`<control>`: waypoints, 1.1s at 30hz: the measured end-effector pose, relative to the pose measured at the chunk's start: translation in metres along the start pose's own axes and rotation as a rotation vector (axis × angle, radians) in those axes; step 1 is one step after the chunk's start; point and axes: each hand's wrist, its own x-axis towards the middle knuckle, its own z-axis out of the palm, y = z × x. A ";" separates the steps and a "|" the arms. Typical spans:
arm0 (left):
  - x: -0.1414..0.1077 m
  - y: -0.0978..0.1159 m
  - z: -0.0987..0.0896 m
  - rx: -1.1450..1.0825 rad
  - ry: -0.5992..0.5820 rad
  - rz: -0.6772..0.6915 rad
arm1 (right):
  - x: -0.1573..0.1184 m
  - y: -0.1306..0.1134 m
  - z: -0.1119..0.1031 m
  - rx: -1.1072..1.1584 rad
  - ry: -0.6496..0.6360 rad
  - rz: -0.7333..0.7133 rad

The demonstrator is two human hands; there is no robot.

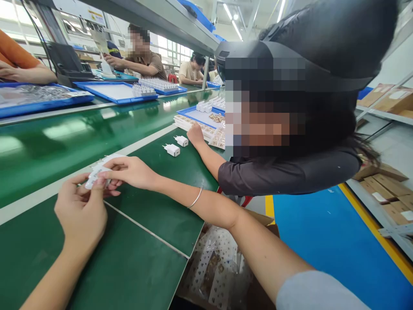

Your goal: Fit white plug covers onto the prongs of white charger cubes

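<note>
Several white chargers (93,177) with metal pins are held together in a row between my two hands, over the green work surface (145,224). My left hand (82,206) grips them from the near left side, thumb and fingers closed on them. From the right, my right hand (129,172) pinches the same row; a bangle circles that forearm. Part of the row is hidden by my fingers. Two more white chargers (172,150) lie on the green surface beyond my right hand, pins pointing left.
Close on the right, a person in a dark sleeve (251,176) rests a hand near stacked trays (190,125). Blue trays (119,92) line the belt's far side, where other people sit. An open box (226,267) stands below the table edge.
</note>
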 end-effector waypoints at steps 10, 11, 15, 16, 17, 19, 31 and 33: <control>-0.001 0.018 0.003 0.149 -0.012 0.090 | -0.001 -0.015 0.002 -0.421 0.079 -0.122; -0.002 0.019 0.003 0.154 -0.012 0.085 | -0.002 -0.017 0.003 -0.421 0.085 -0.115; -0.002 0.020 0.002 0.148 -0.026 0.071 | -0.006 -0.022 0.006 -0.429 0.070 -0.092; -0.002 0.019 0.002 0.162 -0.029 0.077 | -0.007 -0.023 0.006 -0.436 0.047 -0.081; -0.001 0.018 0.001 0.179 -0.028 0.085 | -0.008 -0.024 0.006 -0.443 0.021 -0.073; 0.000 0.015 0.001 0.207 -0.026 0.104 | -0.010 -0.026 0.006 -0.465 -0.028 -0.067; -0.001 0.008 0.001 0.137 -0.008 0.132 | -0.002 -0.004 0.006 -0.154 0.091 -0.123; -0.001 0.011 0.002 0.122 -0.019 0.133 | 0.001 0.000 0.004 -0.059 0.045 -0.139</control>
